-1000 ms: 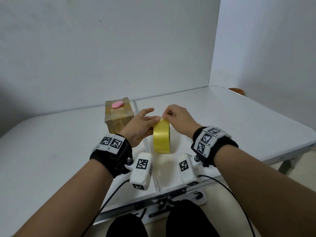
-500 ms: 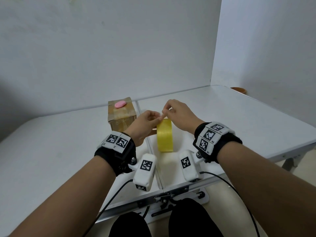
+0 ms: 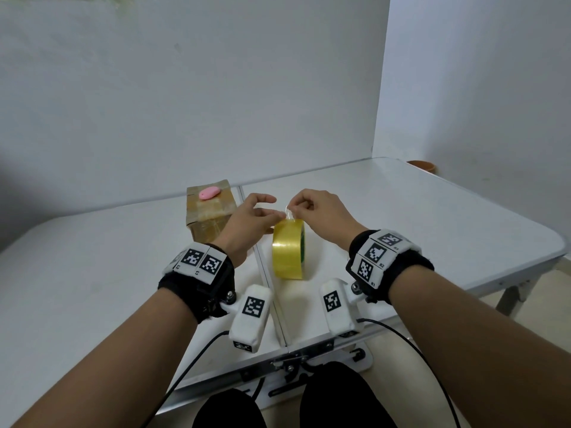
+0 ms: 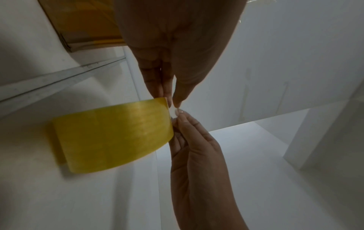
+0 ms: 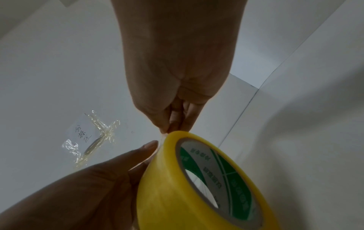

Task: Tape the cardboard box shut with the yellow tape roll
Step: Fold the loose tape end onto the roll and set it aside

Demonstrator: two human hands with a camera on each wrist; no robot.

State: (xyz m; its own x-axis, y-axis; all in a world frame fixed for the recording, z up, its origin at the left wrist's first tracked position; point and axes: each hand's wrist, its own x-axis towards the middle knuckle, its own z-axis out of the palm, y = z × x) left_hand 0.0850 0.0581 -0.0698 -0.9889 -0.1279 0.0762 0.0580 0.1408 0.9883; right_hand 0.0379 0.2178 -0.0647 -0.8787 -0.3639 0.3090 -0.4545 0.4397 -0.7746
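Observation:
The yellow tape roll (image 3: 289, 253) stands on its edge on the white table (image 3: 92, 273), between my hands. My left hand (image 3: 275, 211) holds the roll's top, thumb on the tread and fingers against its left side (image 4: 157, 87). My right hand (image 3: 293, 208) pinches the short clear tape end (image 3: 289, 215), lifted just off the top of the roll (image 5: 197, 179). The cardboard box (image 3: 210, 220), closed and covered in old tape, sits just behind my left hand.
A pink oval object (image 3: 209, 193) lies on the box top. A seam (image 3: 272, 304) runs down the table's middle. An orange bowl (image 3: 421, 165) peeks past the far right corner. White walls close the back and right. A crumpled tape scrap (image 5: 92, 137) sticks to the wall.
My right hand has peeled the tape end up off the roll and risen slightly. My left hand stays at the roll's top, and the roll still stands in place.

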